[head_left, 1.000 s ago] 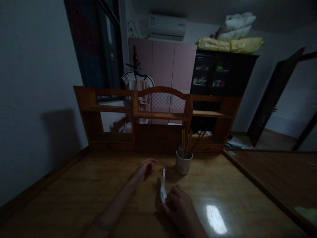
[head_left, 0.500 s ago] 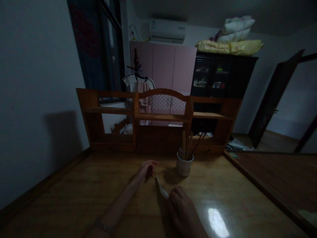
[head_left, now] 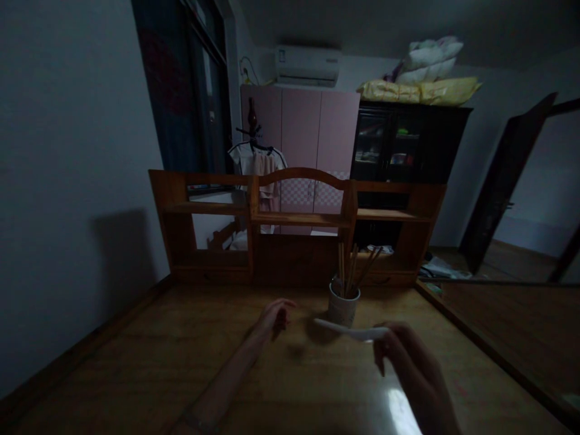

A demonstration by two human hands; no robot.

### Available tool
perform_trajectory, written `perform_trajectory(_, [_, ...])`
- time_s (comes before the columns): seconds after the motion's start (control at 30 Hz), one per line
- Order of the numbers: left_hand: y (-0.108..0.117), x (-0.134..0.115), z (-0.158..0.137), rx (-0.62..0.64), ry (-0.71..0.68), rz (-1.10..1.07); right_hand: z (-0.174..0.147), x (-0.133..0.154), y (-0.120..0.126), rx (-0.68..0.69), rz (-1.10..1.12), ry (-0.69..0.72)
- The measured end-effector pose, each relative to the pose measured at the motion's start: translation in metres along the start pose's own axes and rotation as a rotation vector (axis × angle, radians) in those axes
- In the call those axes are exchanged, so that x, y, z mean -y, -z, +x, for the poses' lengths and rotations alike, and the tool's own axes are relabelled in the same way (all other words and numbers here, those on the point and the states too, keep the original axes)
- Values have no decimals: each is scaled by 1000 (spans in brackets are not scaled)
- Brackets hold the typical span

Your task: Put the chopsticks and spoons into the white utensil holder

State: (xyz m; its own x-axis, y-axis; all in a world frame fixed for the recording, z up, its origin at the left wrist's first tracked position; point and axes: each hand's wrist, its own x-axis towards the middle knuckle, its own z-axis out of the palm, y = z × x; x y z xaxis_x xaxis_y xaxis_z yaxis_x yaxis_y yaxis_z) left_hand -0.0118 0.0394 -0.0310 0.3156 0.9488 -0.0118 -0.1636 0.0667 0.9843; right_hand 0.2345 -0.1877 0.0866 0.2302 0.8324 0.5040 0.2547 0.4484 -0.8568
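Note:
My right hand (head_left: 408, 356) holds a white ceramic spoon (head_left: 348, 329) by its handle, lifted above the wooden table (head_left: 158, 362) and lying level, with its bowl pointing left. Just behind the spoon stands a white cup (head_left: 343, 308) filled with several wooden chopsticks (head_left: 351, 275). My left hand (head_left: 275, 315) rests on the table to the left of the cup, fingers loosely curled, holding nothing.
A wooden shelf unit (head_left: 294, 223) stands along the table's far edge. Behind it are a pink wardrobe (head_left: 303, 133), a dark cabinet (head_left: 408, 145) with bedding on top, an air conditioner (head_left: 308, 63), and a clothes stand (head_left: 251, 151). A second table surface (head_left: 512, 320) adjoins on the right.
My right hand has picked the spoon up off the table, moved it right and up, and turned it level. My left hand has stayed in place.

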Motion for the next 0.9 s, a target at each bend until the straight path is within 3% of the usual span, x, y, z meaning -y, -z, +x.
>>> perform_trajectory(0.13, [1,1,2,9,3,4,51,25,57,-315,-234,167])
perform_trajectory(0.23, [2,2,3,16,-3,1,97,31,83,-327,-319,195])
perform_trajectory(0.37, [2,2,4,17,-7,3,142,27,87,-65,-429,249])
perform_trajectory(0.53, [0,0,5,8,2,9,165,7,64,318,-437,218])
perform_trajectory(0.9, [-10,-17,-10,-22,17,41,166,-43,27,551,-520,224])
